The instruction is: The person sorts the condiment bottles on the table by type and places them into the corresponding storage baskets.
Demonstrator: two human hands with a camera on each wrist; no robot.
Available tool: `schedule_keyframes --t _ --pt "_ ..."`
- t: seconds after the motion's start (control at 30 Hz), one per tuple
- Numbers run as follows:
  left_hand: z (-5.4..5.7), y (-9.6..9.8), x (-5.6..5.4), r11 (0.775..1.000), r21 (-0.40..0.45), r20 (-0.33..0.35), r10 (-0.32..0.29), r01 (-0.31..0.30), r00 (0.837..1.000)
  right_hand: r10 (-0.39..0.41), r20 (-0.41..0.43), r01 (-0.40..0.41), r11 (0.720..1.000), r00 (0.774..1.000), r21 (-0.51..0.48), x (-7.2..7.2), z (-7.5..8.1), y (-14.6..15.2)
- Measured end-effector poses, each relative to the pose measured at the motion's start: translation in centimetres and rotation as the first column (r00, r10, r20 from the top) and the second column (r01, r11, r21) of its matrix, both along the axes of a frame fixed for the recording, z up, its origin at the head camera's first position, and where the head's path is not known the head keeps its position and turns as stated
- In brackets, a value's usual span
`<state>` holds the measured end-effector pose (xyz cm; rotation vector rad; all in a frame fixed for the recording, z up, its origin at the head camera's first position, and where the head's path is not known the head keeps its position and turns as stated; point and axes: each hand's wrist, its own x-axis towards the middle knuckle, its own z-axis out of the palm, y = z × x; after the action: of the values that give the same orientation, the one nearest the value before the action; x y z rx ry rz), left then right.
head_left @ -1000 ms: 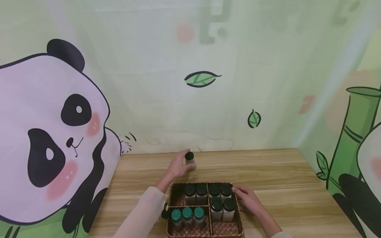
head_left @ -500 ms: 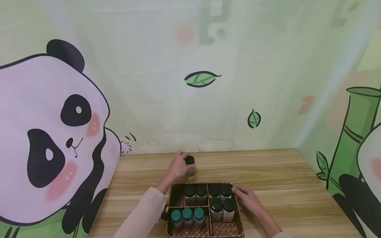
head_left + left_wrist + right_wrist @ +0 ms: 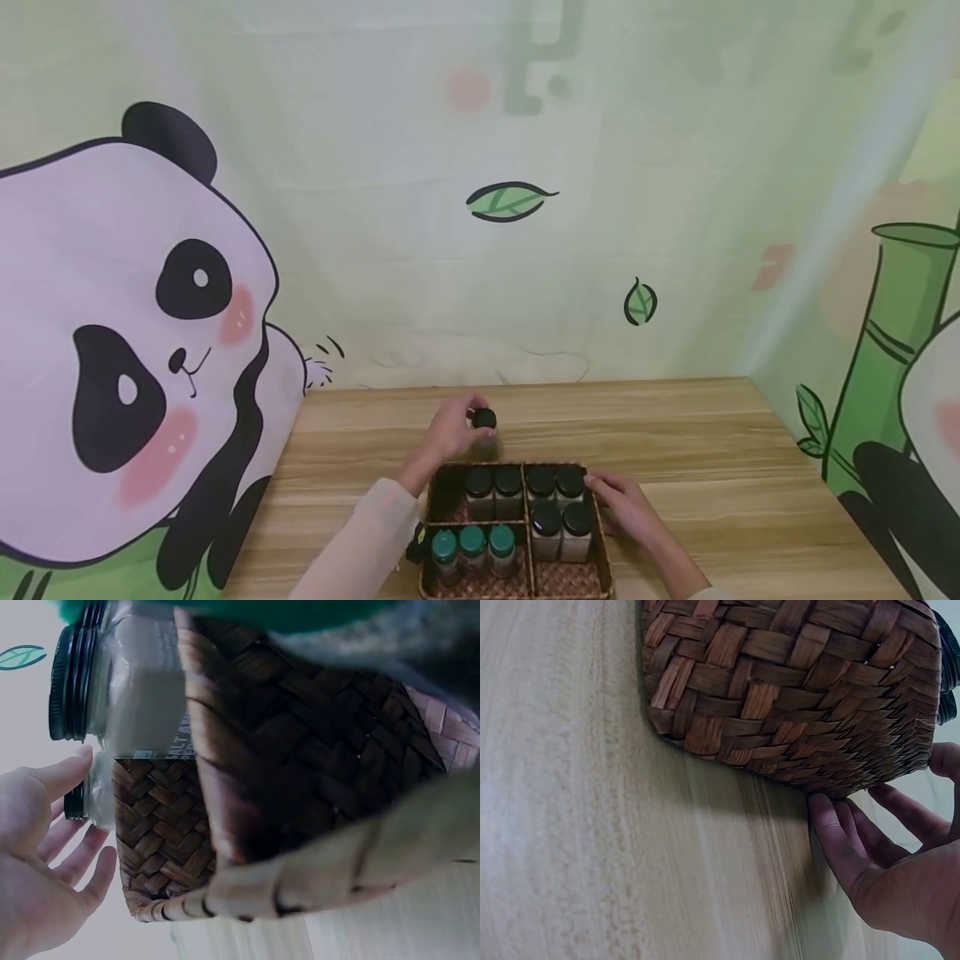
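Observation:
My left hand (image 3: 452, 429) holds a small clear spice jar (image 3: 486, 442) with a black lid, just behind the basket's back rim. In the left wrist view, the thumb and fingers of that hand (image 3: 52, 862) stand around the jar (image 3: 97, 791), partly hidden behind a larger-looking jar (image 3: 146, 682) with printed lettering. Fingertips of my right hand (image 3: 626, 504) rest at the back right corner of the brown woven basket (image 3: 609, 567). From the right wrist, its fairly straight fingers (image 3: 840, 844) touch the basket's woven side (image 3: 780, 690).
Dividers split the basket into three compartments. Two black-lidded jars (image 3: 493, 492) stand back left, several more (image 3: 561, 521) on the right, and three green-capped bottles (image 3: 472, 546) front left. A small black object (image 3: 416, 542) shows beside the left rim. The wooden table (image 3: 697, 450) meets a printed backdrop.
My left hand has brought the spice jar nearer, from the back of the table toward the basket's back rim. The right hand and basket stay in place.

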<state>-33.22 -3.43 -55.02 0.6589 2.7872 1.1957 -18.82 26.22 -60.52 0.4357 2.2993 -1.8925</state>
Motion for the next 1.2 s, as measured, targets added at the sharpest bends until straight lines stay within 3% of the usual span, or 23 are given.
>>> schedule_keyframes --t 0.23,0.43,0.53,0.67,0.93,1.07,1.2 --pt "0.1 -0.6 0.6 1.000 0.003 -0.017 -0.018 0.018 1.000 0.004 0.010 -0.004 1.000 1.000 0.002 -0.1 -0.1 0.0" --pt "-0.6 -1.7 0.9 0.999 0.041 -0.056 0.028 -0.026 0.998 0.012 0.022 -0.012 1.000 1.000 -0.002 -0.1 -0.2 0.0" --pt "-0.2 -2.2 1.0 0.994 0.102 -0.063 0.050 -0.044 0.997 0.006 0.019 -0.006 1.000 1.000 -0.005 0.0 -0.2 0.2" --pt "1.4 -3.0 1.4 0.983 0.177 -0.082 0.055 -0.039 0.995 0.003 0.003 -0.003 1.000 1.000 -0.011 -0.1 -0.3 0.4" --pt "4.3 -5.2 4.3 0.965 0.257 -0.145 0.080 -0.040 0.986 0.017 -0.007 -0.017 1.000 1.000 -0.011 -0.1 -0.5 0.2" --pt "5.2 -6.4 6.3 0.960 0.281 -0.204 0.067 -0.007 0.977 0.018 -0.004 -0.019 1.000 1.000 -0.015 0.0 -0.3 0.1" --pt "5.7 -7.4 8.2 0.970 0.243 -0.193 0.029 0.019 0.981 0.017 -0.005 -0.017 1.000 1.000 -0.014 0.1 0.0 0.0"
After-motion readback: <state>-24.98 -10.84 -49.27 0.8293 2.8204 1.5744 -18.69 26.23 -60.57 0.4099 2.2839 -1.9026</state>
